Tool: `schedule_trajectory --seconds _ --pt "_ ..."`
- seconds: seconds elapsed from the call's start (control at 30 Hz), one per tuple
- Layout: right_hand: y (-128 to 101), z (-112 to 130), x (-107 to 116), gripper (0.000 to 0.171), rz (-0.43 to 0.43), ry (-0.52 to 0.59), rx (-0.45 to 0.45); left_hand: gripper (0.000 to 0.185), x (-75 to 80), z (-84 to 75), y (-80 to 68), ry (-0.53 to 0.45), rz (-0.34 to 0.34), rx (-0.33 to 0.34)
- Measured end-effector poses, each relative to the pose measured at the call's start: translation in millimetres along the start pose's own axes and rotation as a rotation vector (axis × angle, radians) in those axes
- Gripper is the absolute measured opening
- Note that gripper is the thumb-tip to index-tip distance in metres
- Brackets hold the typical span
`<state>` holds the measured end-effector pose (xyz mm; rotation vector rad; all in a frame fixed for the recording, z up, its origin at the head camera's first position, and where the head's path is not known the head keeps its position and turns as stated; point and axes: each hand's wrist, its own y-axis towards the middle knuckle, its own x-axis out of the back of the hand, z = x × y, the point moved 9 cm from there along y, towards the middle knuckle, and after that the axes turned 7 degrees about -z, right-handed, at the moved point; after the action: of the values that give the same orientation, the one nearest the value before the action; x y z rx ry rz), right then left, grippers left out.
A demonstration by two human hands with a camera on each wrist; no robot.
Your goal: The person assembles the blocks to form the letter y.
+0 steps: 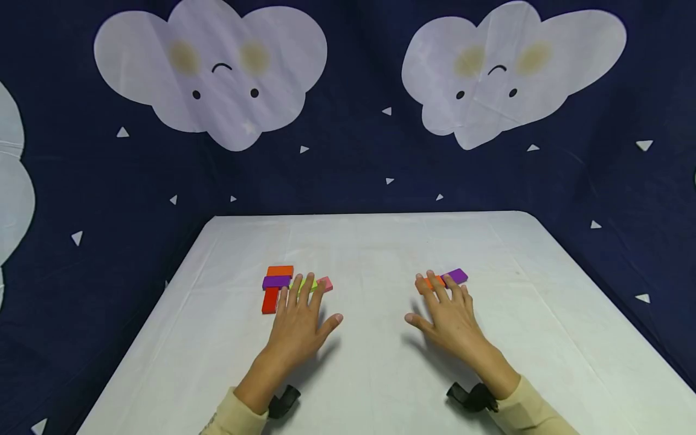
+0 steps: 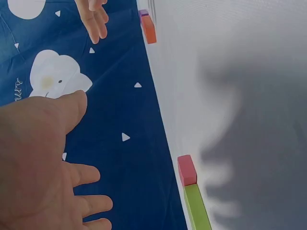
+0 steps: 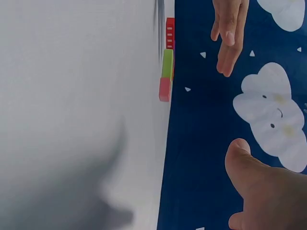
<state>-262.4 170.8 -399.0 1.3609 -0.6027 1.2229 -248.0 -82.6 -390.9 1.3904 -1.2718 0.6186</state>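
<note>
My left hand hovers over the white table with its fingers spread and straight, holding nothing. Beyond its fingertips lies a group of flat blocks: orange, purple, red, lime green and pink. The fingers partly cover the green one. On the other side, my right hand is also spread above the table and holds nothing. Its fingers partly hide a second orange block, which lies end to end with a second purple block. Both wrist views show the hands raised off the surface.
The white table stretches between and in front of the hands. Behind it hangs a dark blue cloth printed with white clouds and small triangles. Black straps sit at the wrists, by the cream sleeves.
</note>
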Motion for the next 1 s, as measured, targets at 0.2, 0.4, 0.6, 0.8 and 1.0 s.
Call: schedule_trajectory --seconds 0.2,0.4,0.6,0.8,1.0 --pt "2.1 -5.5 -1.9 0.082 0.016 0.029 -0.021 0.077 0.3 1.9 2.5 -0.022 -0.01 -0.003" --pt "5.2 -11.7 -3.8 0.083 0.014 0.059 -0.013 0.077 0.5 4.2 3.4 -0.052 -0.018 -0.013" --pt "8.4 -17.5 -5.5 0.084 0.017 0.086 -0.011 0.077 -1.3 8.4 5.4 -0.075 -0.018 -0.017" --pt "11.5 -22.7 -6.8 0.083 0.004 0.111 -0.009 0.077 -2.3 11.7 7.5 -0.099 -0.016 -0.018" --pt "14.5 -26.1 -5.7 0.08 -0.035 0.125 0.005 0.076 -1.6 13.1 10.0 -0.124 -0.029 -0.031"
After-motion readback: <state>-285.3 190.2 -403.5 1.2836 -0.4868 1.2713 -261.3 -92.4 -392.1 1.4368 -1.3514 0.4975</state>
